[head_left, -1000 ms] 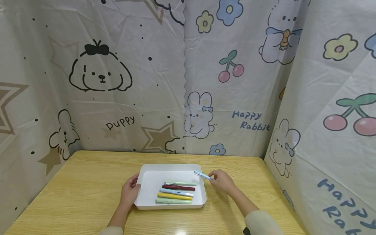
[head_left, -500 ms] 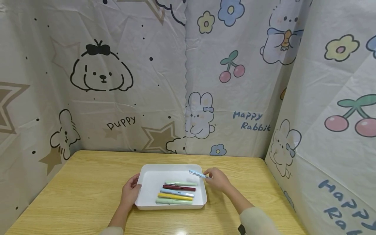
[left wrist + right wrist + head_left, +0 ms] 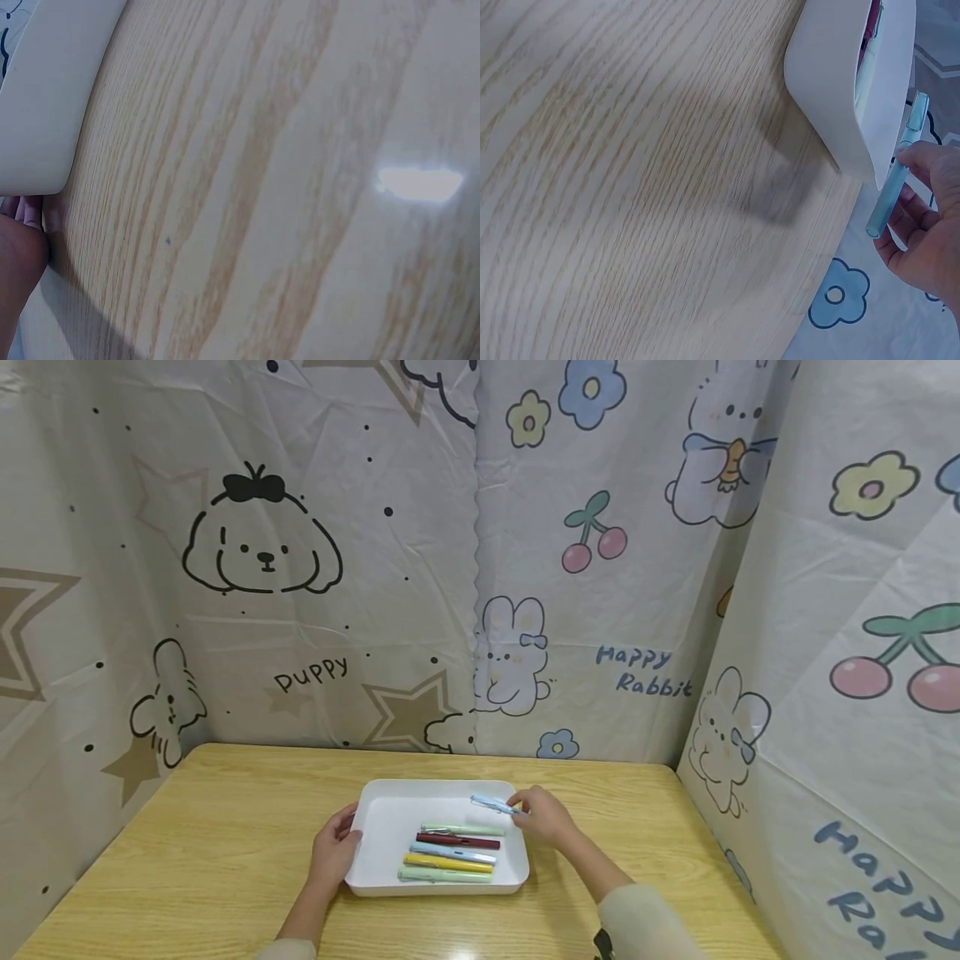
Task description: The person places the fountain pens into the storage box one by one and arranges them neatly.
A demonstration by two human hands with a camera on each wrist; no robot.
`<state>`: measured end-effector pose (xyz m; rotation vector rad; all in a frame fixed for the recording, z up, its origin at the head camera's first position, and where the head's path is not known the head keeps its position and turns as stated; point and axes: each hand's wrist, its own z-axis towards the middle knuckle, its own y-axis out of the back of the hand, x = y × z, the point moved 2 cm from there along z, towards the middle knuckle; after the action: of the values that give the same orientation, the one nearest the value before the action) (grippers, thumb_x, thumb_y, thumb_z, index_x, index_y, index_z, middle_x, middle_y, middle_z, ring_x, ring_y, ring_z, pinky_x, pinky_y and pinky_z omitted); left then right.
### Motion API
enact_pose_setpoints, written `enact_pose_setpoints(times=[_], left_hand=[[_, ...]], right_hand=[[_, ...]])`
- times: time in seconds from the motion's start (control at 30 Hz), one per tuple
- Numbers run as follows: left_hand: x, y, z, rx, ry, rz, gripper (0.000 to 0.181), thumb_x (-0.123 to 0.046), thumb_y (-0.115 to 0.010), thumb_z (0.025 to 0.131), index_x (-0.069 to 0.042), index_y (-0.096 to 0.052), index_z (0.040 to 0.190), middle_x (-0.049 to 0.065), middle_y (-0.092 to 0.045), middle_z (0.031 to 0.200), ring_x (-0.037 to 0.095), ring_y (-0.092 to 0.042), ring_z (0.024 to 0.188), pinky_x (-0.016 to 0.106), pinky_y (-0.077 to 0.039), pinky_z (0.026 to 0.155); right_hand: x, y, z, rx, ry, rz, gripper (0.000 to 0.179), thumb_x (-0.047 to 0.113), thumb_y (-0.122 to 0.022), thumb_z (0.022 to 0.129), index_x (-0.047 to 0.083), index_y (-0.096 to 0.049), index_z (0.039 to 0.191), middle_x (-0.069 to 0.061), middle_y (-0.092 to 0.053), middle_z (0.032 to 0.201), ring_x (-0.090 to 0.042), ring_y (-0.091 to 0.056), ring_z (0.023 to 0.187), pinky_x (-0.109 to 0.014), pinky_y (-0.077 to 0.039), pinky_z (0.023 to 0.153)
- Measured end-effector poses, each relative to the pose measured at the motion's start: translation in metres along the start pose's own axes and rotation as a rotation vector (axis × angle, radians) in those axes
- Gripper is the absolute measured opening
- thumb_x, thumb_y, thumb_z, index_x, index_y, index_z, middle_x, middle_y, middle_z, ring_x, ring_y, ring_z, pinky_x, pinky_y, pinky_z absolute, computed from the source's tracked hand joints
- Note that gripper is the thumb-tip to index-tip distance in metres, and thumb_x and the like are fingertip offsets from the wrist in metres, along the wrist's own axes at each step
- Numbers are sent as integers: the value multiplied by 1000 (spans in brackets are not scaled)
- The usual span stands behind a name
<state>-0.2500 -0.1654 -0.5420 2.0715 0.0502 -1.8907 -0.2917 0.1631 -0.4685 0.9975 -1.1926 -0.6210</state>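
Observation:
A white tray [image 3: 435, 789] on the table holds several capped pens in a row. From back to front they are a light green pen [image 3: 462, 830], a dark red pen [image 3: 457, 841], a light blue pen [image 3: 453, 852], a yellow pen [image 3: 447, 862] and another light green pen [image 3: 444, 875]. My right hand [image 3: 546, 817] pinches one more light blue pen [image 3: 896, 176] between thumb and fingers, over the tray's back right corner. In the head view its clip end points left. My left hand [image 3: 332, 846] grips the tray's left side, thumb at the rim.
The wooden table [image 3: 247, 827] surrounds the tray on all sides. Printed cloth [image 3: 405, 610] hangs behind the table and along its left and right sides.
My right hand has moved left with the light blue pen, bringing it from the tray's right edge further in over the tray. The left hand and the tray stay in place.

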Motion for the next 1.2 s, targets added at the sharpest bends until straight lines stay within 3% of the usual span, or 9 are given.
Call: enact_pose_setpoints(times=[0.53,1.2], left_hand=[[1,-1,1,-4,-7,-6,46,-1,-43,92,-4,-41,138,25,-45,137,36,-46,122,49,-39,101],[-1,0,0,1,-10,4,47,-1,-42,92,-4,-41,139,25,-44,137,37,-45,123,50,-38,101]], right_hand=[[21,-5,6,20,86,-42,22,12,-63,79,6,-70,100,-5,-54,78,-13,-45,67,-23,-37,56],[38,-24,13,69,96,-76,21,15,-64,83,9,-70,102,-4,-56,83,-11,-47,70,-23,-39,58]])
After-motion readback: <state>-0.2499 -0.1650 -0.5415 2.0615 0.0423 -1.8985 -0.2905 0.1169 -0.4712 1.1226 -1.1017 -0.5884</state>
